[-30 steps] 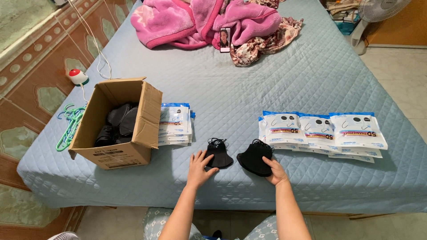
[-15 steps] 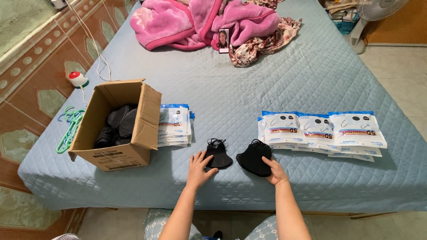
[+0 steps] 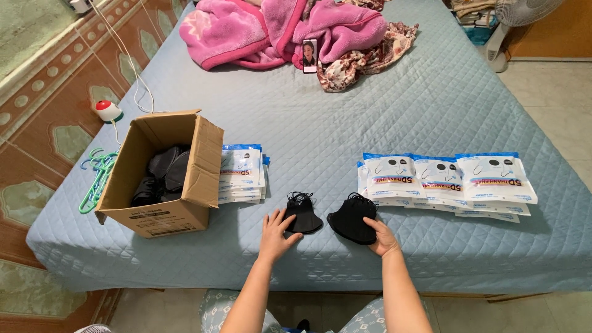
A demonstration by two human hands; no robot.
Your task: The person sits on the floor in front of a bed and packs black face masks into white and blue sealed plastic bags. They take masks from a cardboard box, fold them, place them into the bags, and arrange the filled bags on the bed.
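Two small stacks of black face masks lie near the front edge of a bed with a blue quilted cover (image 3: 382, 105). My left hand (image 3: 276, 232) rests flat, fingers spread, on the near edge of the left mask stack (image 3: 303, 213). My right hand (image 3: 381, 237) touches the near right edge of the right mask stack (image 3: 351, 219), fingers laid on it. Neither stack is lifted off the cover.
An open cardboard box (image 3: 165, 176) with black masks inside stands at the left, a pile of white-and-blue mask packets (image 3: 242, 172) beside it. More packets (image 3: 444, 180) lie in a row at the right. Pink blankets (image 3: 277, 31) and a phone (image 3: 309, 55) lie far back.
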